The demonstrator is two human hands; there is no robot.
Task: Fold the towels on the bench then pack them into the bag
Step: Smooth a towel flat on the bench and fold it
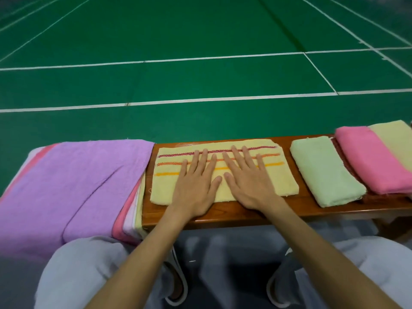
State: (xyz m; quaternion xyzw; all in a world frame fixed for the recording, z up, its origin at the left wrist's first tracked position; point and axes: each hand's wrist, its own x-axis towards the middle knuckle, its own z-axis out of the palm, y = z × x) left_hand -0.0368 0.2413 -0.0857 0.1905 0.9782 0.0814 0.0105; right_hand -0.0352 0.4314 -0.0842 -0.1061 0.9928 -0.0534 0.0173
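Note:
A yellow towel (276, 181) with red, orange and yellow stripes lies folded flat on the wooden bench (234, 214). My left hand (196, 186) and my right hand (247, 181) rest side by side, palms down and fingers spread, on its middle. Left of it sits a stack of unfolded towels with a purple towel (73, 186) on top and pink and white edges showing underneath. To the right lie folded towels: a light green towel (323, 170), a pink towel (374, 161) and a pale yellow towel (394, 139). No bag is in view.
A green sports court floor (200, 74) with white lines stretches beyond the bench. My knees in grey trousers (89, 270) and white shoes (178, 286) are below the bench's near edge.

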